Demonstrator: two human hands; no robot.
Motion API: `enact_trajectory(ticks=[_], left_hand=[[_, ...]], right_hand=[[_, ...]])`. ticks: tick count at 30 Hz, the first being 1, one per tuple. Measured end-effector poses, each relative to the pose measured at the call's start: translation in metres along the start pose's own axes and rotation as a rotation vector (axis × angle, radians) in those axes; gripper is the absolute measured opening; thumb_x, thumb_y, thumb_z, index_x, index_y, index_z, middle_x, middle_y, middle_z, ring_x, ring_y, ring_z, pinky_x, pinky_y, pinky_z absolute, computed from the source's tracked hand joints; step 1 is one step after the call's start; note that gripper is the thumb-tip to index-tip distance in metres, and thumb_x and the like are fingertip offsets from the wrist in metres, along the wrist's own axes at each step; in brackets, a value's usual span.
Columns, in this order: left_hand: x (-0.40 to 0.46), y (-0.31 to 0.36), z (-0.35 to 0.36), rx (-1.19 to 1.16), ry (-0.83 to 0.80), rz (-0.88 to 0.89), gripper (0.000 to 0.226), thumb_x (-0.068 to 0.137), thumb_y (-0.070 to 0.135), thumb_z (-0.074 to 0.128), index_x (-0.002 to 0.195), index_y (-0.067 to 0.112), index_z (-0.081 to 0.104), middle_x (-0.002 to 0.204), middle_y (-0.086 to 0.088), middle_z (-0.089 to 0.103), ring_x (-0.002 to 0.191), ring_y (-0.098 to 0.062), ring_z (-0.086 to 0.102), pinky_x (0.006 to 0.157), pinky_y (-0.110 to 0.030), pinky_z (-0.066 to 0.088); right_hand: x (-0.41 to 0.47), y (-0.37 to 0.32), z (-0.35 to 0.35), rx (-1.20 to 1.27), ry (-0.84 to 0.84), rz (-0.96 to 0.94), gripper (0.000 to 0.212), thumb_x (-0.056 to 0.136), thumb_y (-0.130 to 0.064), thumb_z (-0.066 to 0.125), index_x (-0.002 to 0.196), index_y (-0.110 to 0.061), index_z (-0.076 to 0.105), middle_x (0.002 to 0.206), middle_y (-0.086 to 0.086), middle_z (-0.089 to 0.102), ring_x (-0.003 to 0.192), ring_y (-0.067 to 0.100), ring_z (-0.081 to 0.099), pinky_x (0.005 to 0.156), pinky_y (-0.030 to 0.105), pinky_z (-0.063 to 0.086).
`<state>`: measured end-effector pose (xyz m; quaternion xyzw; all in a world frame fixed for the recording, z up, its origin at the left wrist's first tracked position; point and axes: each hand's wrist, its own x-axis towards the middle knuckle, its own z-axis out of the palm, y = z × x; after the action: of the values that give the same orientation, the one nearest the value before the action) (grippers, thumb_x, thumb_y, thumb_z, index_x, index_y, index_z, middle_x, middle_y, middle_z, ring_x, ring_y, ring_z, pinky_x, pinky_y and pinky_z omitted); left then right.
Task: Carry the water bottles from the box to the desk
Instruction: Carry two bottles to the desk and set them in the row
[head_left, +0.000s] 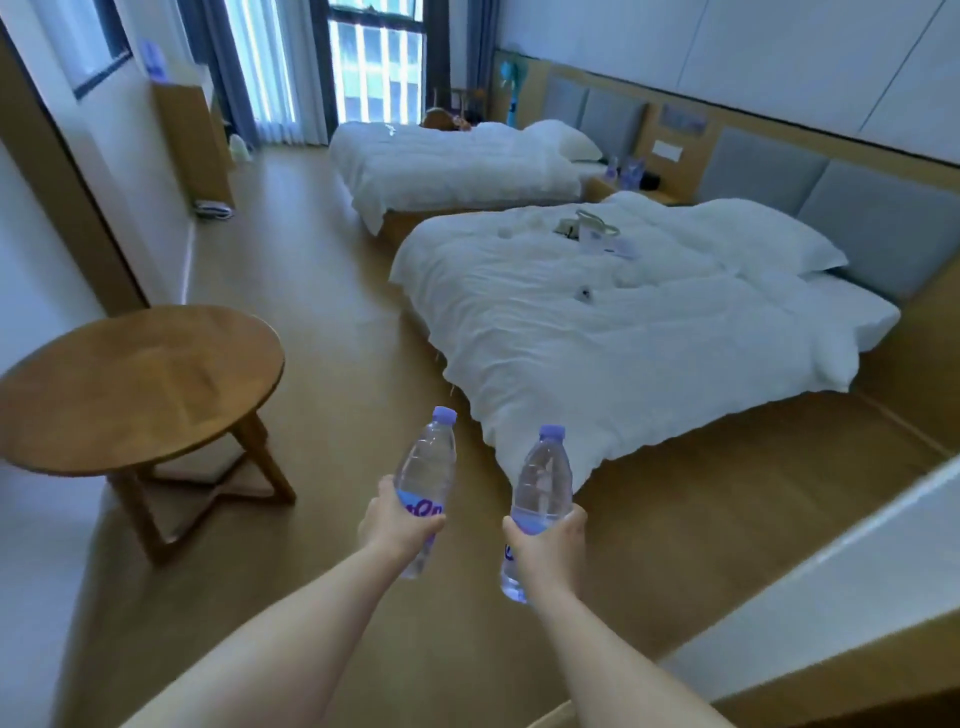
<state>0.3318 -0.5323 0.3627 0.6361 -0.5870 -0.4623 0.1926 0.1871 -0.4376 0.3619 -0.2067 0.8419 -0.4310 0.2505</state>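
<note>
I hold two clear water bottles with purple caps out in front of me over the wooden floor. My left hand (397, 525) grips the left bottle (427, 462) around its labelled middle. My right hand (548, 545) grips the right bottle (543, 480) the same way. Both bottles point upward and away from me, a little apart from each other. A wooden desk unit (192, 140) stands along the left wall, far ahead. No box is in view.
A round wooden table (140, 384) stands at the left, close by. Two white beds, the near one (623, 322) and the far one (452, 166), fill the right side. A strip of wooden floor (322, 291) runs between table and beds toward the window. A nightstand (631, 184) holds more bottles.
</note>
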Motion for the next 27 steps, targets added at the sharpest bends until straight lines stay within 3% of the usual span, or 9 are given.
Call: enact_trajectory(ticks=[3, 5, 10, 16, 19, 23, 27], left_hand=[[0.042, 0.002, -0.046, -0.014, 0.052, -0.017, 0.064, 0.071, 0.030, 0.080, 0.120, 0.021, 0.040, 0.108, -0.003, 0.059, 0.096, -0.028, 0.061, 0.087, -0.041, 0.053], [0.069, 0.003, -0.070, -0.014, 0.087, -0.024, 0.068, 0.070, 0.031, 0.081, 0.122, 0.022, 0.038, 0.109, -0.003, 0.059, 0.096, -0.027, 0.061, 0.086, -0.041, 0.054], [0.138, 0.013, -0.109, 0.000, 0.134, -0.060, 0.074, 0.069, 0.035, 0.081, 0.126, 0.022, 0.036, 0.111, -0.003, 0.057, 0.099, -0.026, 0.060, 0.086, -0.041, 0.054], [0.242, 0.044, -0.129, -0.030, 0.156, -0.082, 0.075, 0.070, 0.034, 0.081, 0.128, 0.023, 0.035, 0.111, -0.001, 0.057, 0.096, -0.023, 0.059, 0.079, -0.034, 0.052], [0.309, 0.074, -0.134, -0.160, 0.176, -0.108, 0.068, 0.073, 0.026, 0.080, 0.125, 0.020, 0.036, 0.110, -0.006, 0.056, 0.098, -0.028, 0.061, 0.087, -0.044, 0.055], [0.399, 0.136, -0.146, -0.436, 0.250, -0.132, 0.057, 0.075, 0.009, 0.078, 0.119, 0.008, 0.042, 0.108, -0.017, 0.057, 0.099, -0.038, 0.062, 0.085, -0.052, 0.055], [0.483, 0.193, -0.173, -0.537, 0.319, -0.111, 0.060, 0.075, 0.008, 0.078, 0.123, 0.002, 0.041, 0.115, -0.024, 0.057, 0.102, -0.041, 0.061, 0.088, -0.055, 0.052]], right_hand=[[0.017, -0.045, 0.049, -0.033, -0.068, -0.028, 0.052, 0.078, -0.036, 0.074, 0.105, -0.015, 0.035, 0.110, 0.008, 0.058, 0.091, 0.028, 0.064, 0.079, 0.044, 0.056], [0.029, -0.070, 0.077, -0.062, -0.091, -0.066, 0.057, 0.077, -0.037, 0.074, 0.113, -0.013, 0.037, 0.114, 0.007, 0.057, 0.096, 0.027, 0.063, 0.084, 0.045, 0.055], [0.073, -0.123, 0.136, -0.097, -0.145, -0.166, 0.071, 0.077, -0.037, 0.075, 0.130, -0.011, 0.035, 0.123, 0.004, 0.052, 0.095, 0.021, 0.059, 0.077, 0.031, 0.049], [0.166, -0.183, 0.202, -0.117, -0.192, -0.236, 0.076, 0.078, -0.035, 0.076, 0.134, -0.005, 0.034, 0.128, 0.009, 0.053, 0.109, 0.025, 0.058, 0.086, 0.030, 0.047], [0.229, -0.226, 0.237, -0.140, -0.237, -0.290, 0.069, 0.077, -0.033, 0.075, 0.127, -0.005, 0.036, 0.122, 0.010, 0.055, 0.107, 0.026, 0.059, 0.093, 0.039, 0.050], [0.313, -0.299, 0.277, -0.214, -0.276, -0.383, 0.057, 0.076, -0.036, 0.073, 0.113, -0.009, 0.038, 0.111, 0.005, 0.055, 0.095, 0.024, 0.060, 0.079, 0.035, 0.049], [0.384, -0.382, 0.326, -0.216, -0.317, -0.448, 0.056, 0.076, -0.037, 0.074, 0.108, -0.013, 0.036, 0.104, 0.001, 0.056, 0.089, 0.021, 0.060, 0.079, 0.036, 0.049]])
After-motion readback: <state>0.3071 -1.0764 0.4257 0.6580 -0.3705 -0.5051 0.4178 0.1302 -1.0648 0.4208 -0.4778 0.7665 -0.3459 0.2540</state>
